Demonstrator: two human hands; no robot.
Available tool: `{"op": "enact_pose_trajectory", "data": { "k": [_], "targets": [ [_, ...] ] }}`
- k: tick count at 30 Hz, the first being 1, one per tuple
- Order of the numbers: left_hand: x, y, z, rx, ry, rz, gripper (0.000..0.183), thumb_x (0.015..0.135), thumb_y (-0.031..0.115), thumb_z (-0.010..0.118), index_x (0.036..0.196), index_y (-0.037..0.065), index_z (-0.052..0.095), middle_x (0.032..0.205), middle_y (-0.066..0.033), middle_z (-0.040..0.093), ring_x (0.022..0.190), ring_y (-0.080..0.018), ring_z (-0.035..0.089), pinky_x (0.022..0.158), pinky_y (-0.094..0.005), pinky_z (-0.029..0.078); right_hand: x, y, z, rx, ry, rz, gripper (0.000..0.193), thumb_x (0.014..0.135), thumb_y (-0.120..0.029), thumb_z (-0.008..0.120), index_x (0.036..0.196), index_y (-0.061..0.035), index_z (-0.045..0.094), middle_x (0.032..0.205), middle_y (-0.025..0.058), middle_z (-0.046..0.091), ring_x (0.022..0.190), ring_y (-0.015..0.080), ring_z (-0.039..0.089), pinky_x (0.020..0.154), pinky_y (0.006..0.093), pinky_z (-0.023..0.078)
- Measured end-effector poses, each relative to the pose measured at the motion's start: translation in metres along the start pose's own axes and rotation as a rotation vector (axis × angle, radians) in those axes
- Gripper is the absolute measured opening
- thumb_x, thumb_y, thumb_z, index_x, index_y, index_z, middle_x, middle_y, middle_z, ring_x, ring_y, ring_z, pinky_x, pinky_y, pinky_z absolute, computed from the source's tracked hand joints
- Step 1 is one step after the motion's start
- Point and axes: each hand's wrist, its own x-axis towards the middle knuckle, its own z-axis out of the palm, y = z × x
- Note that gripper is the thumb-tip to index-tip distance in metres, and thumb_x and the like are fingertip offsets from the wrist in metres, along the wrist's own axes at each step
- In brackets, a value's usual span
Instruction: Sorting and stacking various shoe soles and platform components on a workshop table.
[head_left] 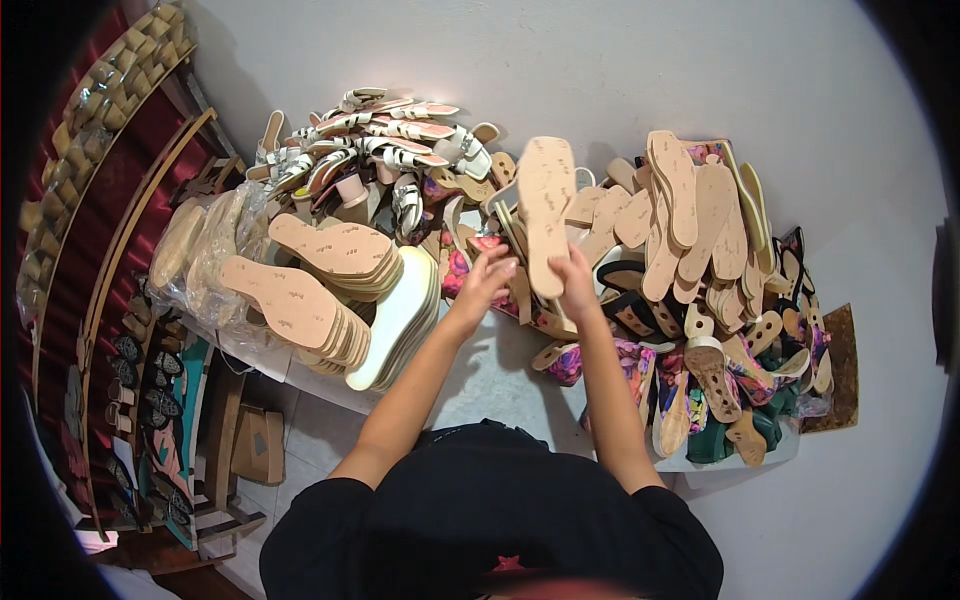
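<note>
Right hand (pixel 578 283) grips the lower end of a tan sole (pixel 546 212), held upright at frame centre. Left hand (pixel 485 280) just beside it, fingers loose, holding nothing. Step, likely: inspecting or sorting. Stacked soles (pixel 320 290) lie left; sandal heap (pixel 385 140) beyond.

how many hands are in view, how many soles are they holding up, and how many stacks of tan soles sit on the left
hands: 2, left hand and right hand
tan sole held up: 1
stacks of tan soles at the left: 2, rear stack and front stack
total: 5
</note>
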Motion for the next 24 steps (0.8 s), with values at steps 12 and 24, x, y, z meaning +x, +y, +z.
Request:
{"op": "enact_pose_trajectory", "data": {
  "k": [12, 24],
  "targets": [
    [-0.007, -0.004, -0.004, -0.777, -0.391, 0.074, 0.07, 0.085, 0.054, 0.046, 0.128, -0.001, 0.039, 0.115, -0.0177, 0.053, 0.106, -0.0318, 0.054, 0.089, -0.0446, 0.048, -0.093, 0.022, 0.043, -0.327, -0.257, -0.301, 0.049, 0.095, -0.026, 0.039, 0.133, 0.004, 0.032, 0.132, 0.0184, 0.041, 0.124, 0.0254, 0.039, 0.103, 0.0353, 0.028],
    [-0.052, 0.017, -0.001, -0.703, -0.1, 0.208, 0.075, 0.087, 0.065, 0.024, 0.117, 0.002, 0.049, 0.091, -0.0111, 0.061, 0.075, -0.021, 0.062, 0.068, -0.0356, 0.054, -0.126, 0.023, 0.063, -0.417, -0.427, -0.277, 0.072, 0.086, -0.032, 0.052, 0.139, 0.0044, 0.019, 0.144, 0.0196, 0.026, 0.134, 0.0292, 0.025, 0.108, 0.0374, 0.021]
  ]
}}
